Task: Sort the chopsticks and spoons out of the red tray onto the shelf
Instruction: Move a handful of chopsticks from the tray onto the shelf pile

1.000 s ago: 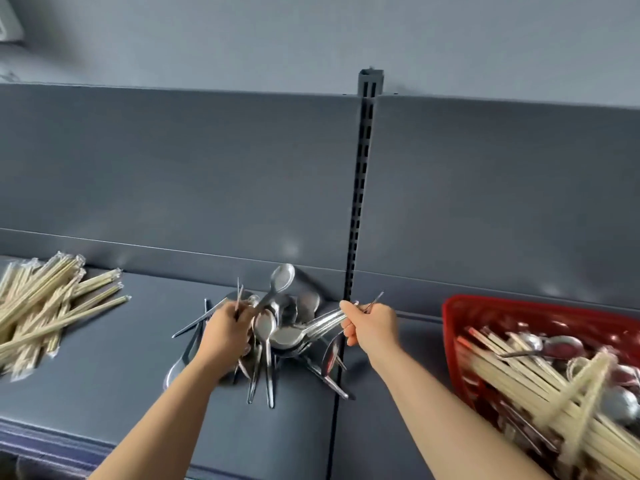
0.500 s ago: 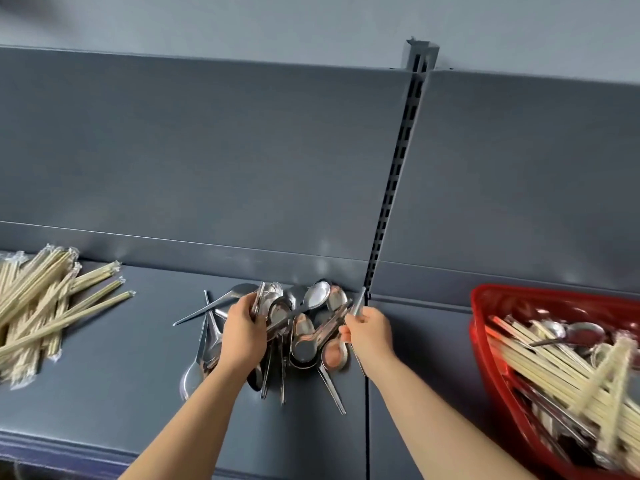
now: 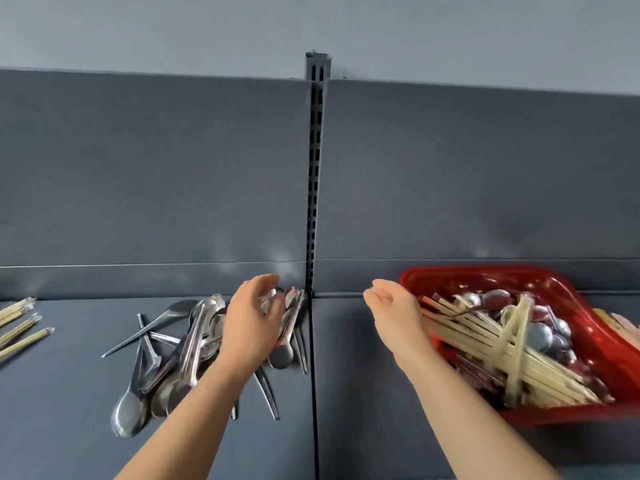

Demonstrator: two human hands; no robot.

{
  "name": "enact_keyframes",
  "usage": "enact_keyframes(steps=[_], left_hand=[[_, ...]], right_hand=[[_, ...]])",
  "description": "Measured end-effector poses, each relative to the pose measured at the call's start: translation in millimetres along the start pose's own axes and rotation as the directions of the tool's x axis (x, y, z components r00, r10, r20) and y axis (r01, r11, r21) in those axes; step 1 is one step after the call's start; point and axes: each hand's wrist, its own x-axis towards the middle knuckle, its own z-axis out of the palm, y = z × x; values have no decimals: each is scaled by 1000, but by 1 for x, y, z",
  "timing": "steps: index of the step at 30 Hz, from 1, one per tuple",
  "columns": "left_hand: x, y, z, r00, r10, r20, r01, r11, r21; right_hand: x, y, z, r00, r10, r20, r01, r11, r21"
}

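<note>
A pile of metal spoons point(image 3: 180, 355) lies on the grey shelf point(image 3: 69, 393), left of the upright slotted post. My left hand point(image 3: 251, 323) hovers over the pile's right side, fingers spread and curled, holding nothing. My right hand point(image 3: 394, 310) is open in the air right of the seam, next to the near left corner of the red tray point(image 3: 588, 327). The tray holds wrapped chopsticks point(image 3: 485, 344) mixed with more spoons point(image 3: 540, 336). Sorted wrapped chopsticks point(image 3: 20, 327) lie at the far left edge.
The shelf's grey back panel point(image 3: 156, 174) rises behind everything, split by a slotted upright post point(image 3: 314, 174). A seam point(image 3: 314, 393) runs down the shelf between the spoon pile and the tray. Something pale point(image 3: 620, 322) shows beyond the tray's right side.
Both hands have let go of the spoons, which now lie in the pile. My right hand has moved right toward the red tray and opened; my left hand has lifted off the pile.
</note>
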Motion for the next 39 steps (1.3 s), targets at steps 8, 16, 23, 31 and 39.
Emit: enact_keyframes(steps=[8, 16, 23, 31, 39], left_hand=[[-10, 86, 103, 895, 249, 370, -258, 966, -25], [-24, 123, 211, 660, 118, 742, -401, 891, 215], [-19, 118, 242, 669, 51, 742, -433, 838, 333], [-14, 115, 254, 720, 16, 694, -464, 755, 464], [-20, 124, 260, 662, 101, 742, -619, 631, 467]], right_hand=[[8, 43, -175, 980, -1, -199, -68, 938, -340], [35, 99, -242, 983, 147, 108, -59, 819, -571], [62, 108, -246, 977, 82, 197, 50, 811, -583], [86, 108, -255, 943, 60, 329, 159, 785, -599], [89, 117, -295, 917, 68, 393, 241, 692, -680]])
